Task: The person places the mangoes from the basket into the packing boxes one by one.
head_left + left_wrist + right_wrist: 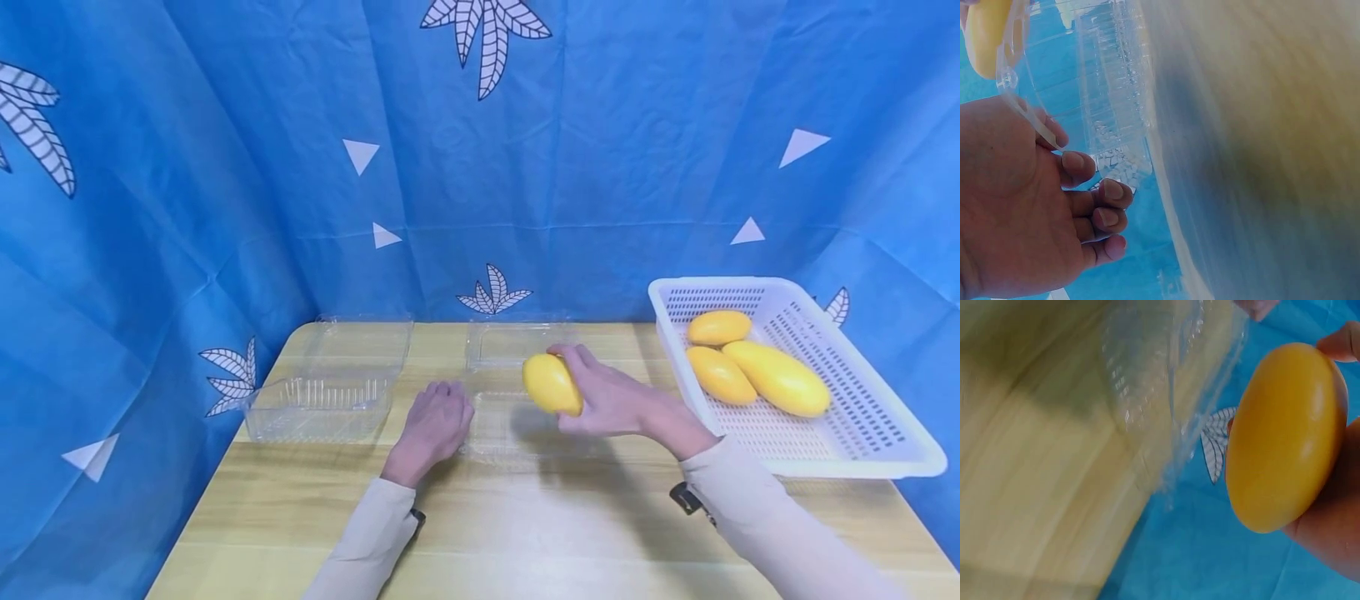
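Observation:
A yellow mango (552, 384) is gripped in my right hand (607, 396), held above a clear plastic clamshell container (495, 425) that stands with its lid up. The right wrist view shows the whole side of the mango (1288, 437) between thumb and fingers. My left hand (437, 421) is at the container's left side. In the left wrist view, the thumb and index finger of the left hand (1035, 194) pinch the container's rim (1019, 106), while the other fingers curl loosely.
A second clear clamshell container (318, 412) stands unfolded at the left of the wooden table (510, 533). To the right, a white plastic basket (885, 425) holds a large mango (780, 379) and two smaller mangoes (720, 375). A blue curtain (600, 167) hangs behind the table.

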A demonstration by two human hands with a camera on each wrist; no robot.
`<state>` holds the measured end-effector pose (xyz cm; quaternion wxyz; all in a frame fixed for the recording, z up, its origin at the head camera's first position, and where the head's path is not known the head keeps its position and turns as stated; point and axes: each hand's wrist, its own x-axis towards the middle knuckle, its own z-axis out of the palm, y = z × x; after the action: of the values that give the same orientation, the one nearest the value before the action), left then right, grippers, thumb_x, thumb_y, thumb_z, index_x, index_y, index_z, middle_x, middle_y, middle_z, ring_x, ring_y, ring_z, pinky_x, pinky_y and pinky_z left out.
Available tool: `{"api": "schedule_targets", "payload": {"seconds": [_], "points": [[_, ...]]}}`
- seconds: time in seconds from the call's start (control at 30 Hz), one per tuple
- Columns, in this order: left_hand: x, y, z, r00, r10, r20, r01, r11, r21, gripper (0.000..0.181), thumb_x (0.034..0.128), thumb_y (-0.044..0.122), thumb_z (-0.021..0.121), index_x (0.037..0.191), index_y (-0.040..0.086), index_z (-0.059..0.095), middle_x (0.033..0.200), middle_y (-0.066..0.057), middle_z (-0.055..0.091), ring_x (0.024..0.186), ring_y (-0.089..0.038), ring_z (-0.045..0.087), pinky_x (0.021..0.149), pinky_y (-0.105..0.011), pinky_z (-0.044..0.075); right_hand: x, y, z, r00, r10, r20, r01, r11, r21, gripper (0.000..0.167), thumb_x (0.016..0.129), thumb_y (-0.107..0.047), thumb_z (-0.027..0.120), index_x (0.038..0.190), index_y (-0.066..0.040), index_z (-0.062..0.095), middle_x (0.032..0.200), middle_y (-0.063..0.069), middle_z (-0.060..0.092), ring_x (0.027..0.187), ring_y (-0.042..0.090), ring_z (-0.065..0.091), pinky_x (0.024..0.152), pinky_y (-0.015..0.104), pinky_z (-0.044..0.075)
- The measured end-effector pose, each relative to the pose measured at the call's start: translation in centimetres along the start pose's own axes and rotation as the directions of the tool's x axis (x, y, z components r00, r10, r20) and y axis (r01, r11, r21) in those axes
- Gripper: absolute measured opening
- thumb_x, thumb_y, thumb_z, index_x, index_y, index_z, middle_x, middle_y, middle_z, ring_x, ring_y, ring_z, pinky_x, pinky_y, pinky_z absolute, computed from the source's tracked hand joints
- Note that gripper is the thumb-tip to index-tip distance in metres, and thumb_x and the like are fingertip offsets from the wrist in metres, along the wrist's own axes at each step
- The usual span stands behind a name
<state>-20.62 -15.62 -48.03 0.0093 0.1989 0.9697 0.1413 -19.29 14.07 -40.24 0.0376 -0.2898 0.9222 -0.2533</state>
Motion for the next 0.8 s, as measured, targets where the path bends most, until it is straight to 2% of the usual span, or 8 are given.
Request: {"api": "schedule_targets", "payload": {"seconds": [0.2, 0.3, 0.43, 0.53, 0.63, 0.8], "points": [[0.0, 0.1, 0.0, 1.0, 0.011, -0.015, -0.011, 1.0, 0.013, 0.023, 0.1078, 0.02, 0.036, 0.09, 0.01, 0.045, 0.082, -0.006, 0.045, 0.08, -0.024, 0.043, 0.075, -0.038, 0.041, 0.9, -0.3, 2.1, 0.998, -0.029, 0.058, 0.026, 0.998, 0.053, 0.087, 0.076, -0.038, 0.077, 0.149, -0.014, 0.036, 0.119, 0.012, 0.049, 0.089, 0.02, 0.058, 0.071, 0.037, 0.053], [0.0, 0.1, 0.0, 1.0, 0.007, -0.015, -0.006, 1.0, 0.019, 0.022, 0.1078, 0.02, 0.037, 0.09, 0.01, 0.046, 0.081, -0.006, 0.045, 0.081, -0.023, 0.043, 0.075, -0.038, 0.041, 1.5, -0.2, 2.8, 0.995, -0.027, 0.094, 0.019, 0.997, 0.081, 0.091, 0.078, -0.04, 0.079, 0.153, -0.014, 0.034, 0.124, 0.014, 0.051, 0.096, 0.023, 0.06, 0.075, 0.041, 0.055], [0.0, 0.0, 0.1, 1.0, 0.01, -0.024, -0.009, 1.0, 0.03, 0.023, 0.1077, 0.021, 0.038, 0.09, 0.009, 0.046, 0.081, -0.006, 0.045, 0.08, -0.024, 0.043, 0.074, -0.038, 0.042, 1.9, -0.2, 3.5, 0.99, -0.016, 0.14, -0.001, 0.993, 0.12, 0.096, 0.08, -0.039, 0.082, 0.156, -0.008, 0.031, 0.138, 0.017, 0.052, 0.111, 0.027, 0.06, 0.088, 0.046, 0.053], [0.0, 0.0, 0.1, 0.999, 0.012, -0.029, -0.011, 0.999, 0.033, 0.023, 0.1074, 0.021, 0.037, 0.09, 0.009, 0.047, 0.082, -0.006, 0.046, 0.08, -0.024, 0.044, 0.074, -0.038, 0.042, 2.3, -0.2, 4.0, 0.986, -0.016, 0.166, -0.007, 0.991, 0.137, 0.094, 0.081, -0.039, 0.083, 0.153, -0.001, 0.035, 0.138, 0.016, 0.055, 0.114, 0.026, 0.059, 0.093, 0.044, 0.052], [0.0, 0.0, 0.1, 0.999, 0.014, -0.035, -0.013, 0.999, 0.03, 0.023, 0.1065, 0.02, 0.036, 0.091, 0.008, 0.047, 0.082, -0.006, 0.046, 0.081, -0.024, 0.045, 0.075, -0.039, 0.043, 2.6, -0.2, 4.6, 0.98, -0.032, 0.195, 0.005, 0.991, 0.136, 0.09, 0.081, -0.039, 0.082, 0.149, 0.003, 0.04, 0.133, 0.015, 0.059, 0.109, 0.023, 0.06, 0.091, 0.041, 0.052], [0.1, 0.0, 0.2, 0.999, 0.013, -0.039, -0.012, 1.0, 0.028, 0.023, 0.1063, 0.019, 0.036, 0.091, 0.007, 0.048, 0.082, -0.007, 0.046, 0.081, -0.024, 0.045, 0.075, -0.04, 0.043, 3.0, -0.3, 5.3, 0.97, -0.039, 0.238, 0.01, 0.993, 0.122, 0.088, 0.077, -0.033, 0.081, 0.148, 0.002, 0.044, 0.125, 0.012, 0.058, 0.098, 0.018, 0.059, 0.08, 0.034, 0.054]]}}
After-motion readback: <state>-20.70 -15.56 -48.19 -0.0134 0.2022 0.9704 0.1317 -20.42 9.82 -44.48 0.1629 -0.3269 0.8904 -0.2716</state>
